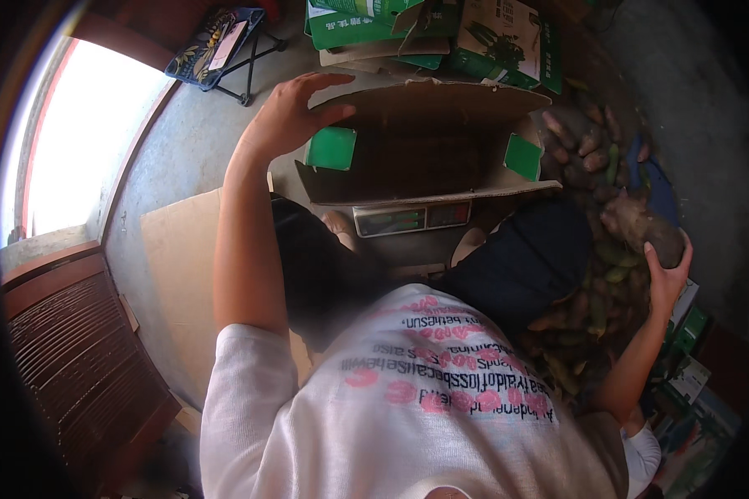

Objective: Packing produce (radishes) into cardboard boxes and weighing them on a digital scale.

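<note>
A cardboard box [433, 141] with green end flaps rests open on a digital scale [411, 218] in front of my knees. My left hand [295, 116] hovers at the box's left end, fingers and thumb spread, with nothing in them. Out to the right, my right hand [672, 270] grips a big, lumpy brown root vegetable [640, 220] from its near end. Beneath and beside that hand lies a heap of produce, with pinkish-brown tubers [595, 158] at the far side and greenish vegetables [611, 270] nearer. The inside of the box is dark and shows no clear contents.
Green cartons [383, 33] are stacked beyond the box, next to a brown-and-green carton [503, 41]. A folding stool [216, 50] stands far left. Flat cardboard [183, 249] lies left of my legs, near a slatted wooden panel [83, 324]. More printed boxes [690, 378] are at lower right.
</note>
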`<action>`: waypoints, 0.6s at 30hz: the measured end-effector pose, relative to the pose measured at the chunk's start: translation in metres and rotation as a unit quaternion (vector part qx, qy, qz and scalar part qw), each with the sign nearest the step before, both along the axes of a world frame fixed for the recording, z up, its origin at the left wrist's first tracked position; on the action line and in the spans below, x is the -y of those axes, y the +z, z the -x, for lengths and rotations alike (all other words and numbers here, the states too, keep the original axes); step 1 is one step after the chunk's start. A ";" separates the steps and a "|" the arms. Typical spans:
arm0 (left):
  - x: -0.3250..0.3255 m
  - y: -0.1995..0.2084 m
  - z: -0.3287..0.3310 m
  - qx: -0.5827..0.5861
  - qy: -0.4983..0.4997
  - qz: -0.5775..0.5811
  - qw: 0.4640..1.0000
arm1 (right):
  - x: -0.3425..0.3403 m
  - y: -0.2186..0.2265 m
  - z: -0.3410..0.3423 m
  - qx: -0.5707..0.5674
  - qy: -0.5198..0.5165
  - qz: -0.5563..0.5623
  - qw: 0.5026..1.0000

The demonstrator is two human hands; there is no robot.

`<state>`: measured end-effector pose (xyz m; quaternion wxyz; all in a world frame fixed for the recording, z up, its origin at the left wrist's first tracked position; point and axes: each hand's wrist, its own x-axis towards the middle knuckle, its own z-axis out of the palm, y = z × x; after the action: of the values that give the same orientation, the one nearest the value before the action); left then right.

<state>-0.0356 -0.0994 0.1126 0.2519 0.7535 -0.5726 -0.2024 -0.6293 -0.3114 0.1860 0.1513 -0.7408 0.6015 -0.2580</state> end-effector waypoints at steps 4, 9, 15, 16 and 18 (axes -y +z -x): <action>0.016 -0.014 -0.007 -0.039 -0.019 0.012 0.999 | -0.010 0.063 -0.118 0.048 0.200 -0.020 0.978; 0.012 -0.031 -0.011 -0.038 0.005 -0.021 0.999 | -0.026 0.033 -0.290 -0.114 0.472 -0.073 0.871; 0.006 -0.030 -0.011 -0.027 -0.002 -0.002 1.000 | -0.033 -0.135 -0.393 -0.280 0.456 -0.286 0.795; 0.005 -0.028 -0.012 -0.032 0.001 -0.003 0.999 | -0.032 -0.162 -0.400 -0.251 0.458 -0.332 0.786; 0.003 -0.031 -0.013 -0.018 0.003 -0.048 0.999 | -0.044 -0.212 -0.405 -0.183 0.414 -0.366 0.813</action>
<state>-0.0223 -0.1026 0.0818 0.2264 0.7626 -0.5552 -0.2427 -0.2247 -0.2674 -0.0260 0.3907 -0.8434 0.3042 0.2086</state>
